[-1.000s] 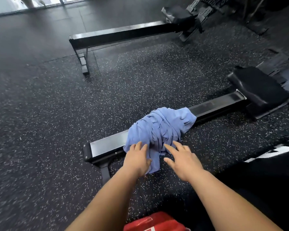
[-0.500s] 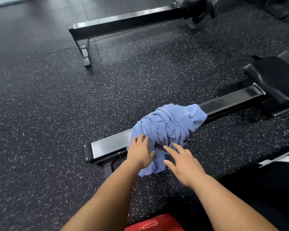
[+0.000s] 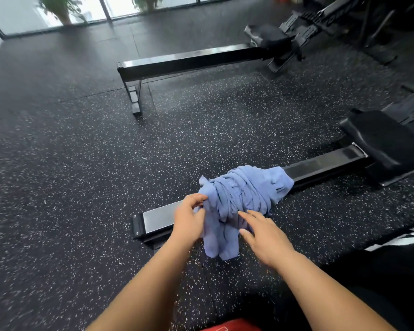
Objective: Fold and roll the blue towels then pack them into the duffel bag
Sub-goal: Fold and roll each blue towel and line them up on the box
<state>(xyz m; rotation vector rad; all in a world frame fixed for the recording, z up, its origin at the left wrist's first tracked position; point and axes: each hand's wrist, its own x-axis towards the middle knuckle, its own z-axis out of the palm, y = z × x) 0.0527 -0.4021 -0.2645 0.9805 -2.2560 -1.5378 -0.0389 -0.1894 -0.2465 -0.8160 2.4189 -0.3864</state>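
Towels (image 3: pixel 244 194): crumpled heap lay across rail (image 3: pixel 158 217). Left hand (image 3: pixel 188 219), heap's 8 o'clock: fingers pinched cloth. Right hand (image 3: pixel 265 237), 5 o'clock: fingers were spread, grasping nothing.

No writing can be read; the white marks (image 3: pixel 398 237) on the black surface (image 3: pixel 373 266) just right of the right hand (image 3: pixel 269 238) are too blurred to make out.

A crumpled blue cloth towel (image 3: pixel 244 194) drapes over a long black metal rail (image 3: pixel 320 166). The left hand (image 3: pixel 189 219) pinches its nine o'clock edge; the right hand (image 3: pixel 267 237), fingers (image 3: pixel 247 215) straight, sits at five o'clock.
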